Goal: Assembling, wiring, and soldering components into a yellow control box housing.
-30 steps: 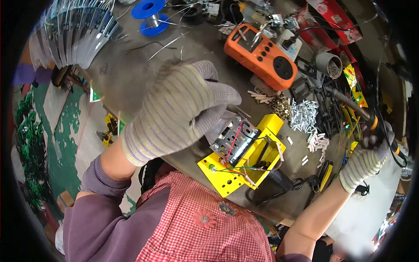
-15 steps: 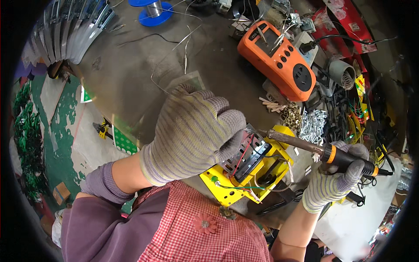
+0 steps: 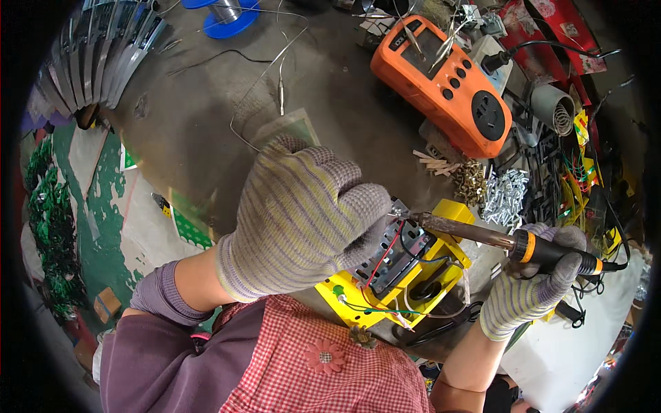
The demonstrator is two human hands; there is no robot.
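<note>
My left hand [image 3: 303, 213], in a striped knit glove, is closed around thin solder wire [image 3: 249, 96], which loops down from a blue spool [image 3: 233, 29]. A short silvery end shows by its fingertips. My right hand [image 3: 527, 299], gloved alike, grips the black handle of a soldering iron [image 3: 475, 232]. The iron lies nearly level, its tip meeting the wire end at the edge of a slotted metal plate [image 3: 413, 242]. That plate sits in a yellow housing [image 3: 452, 212] with red, green and white wires. My left fist hides part of the housing.
An orange meter with a socket [image 3: 434, 89] lies beyond the housing. Nearby are piles of silver screws [image 3: 506, 196] and brass-coloured screws [image 3: 469, 180]. A thin metal-tipped tool [image 3: 281, 96] rests on the table. Curved metal strips [image 3: 103, 58] stand at the far left.
The iron's tip has shifted left a little, up to the wire end by my left fingers. The view has shifted slightly. Both hands keep their grips.
</note>
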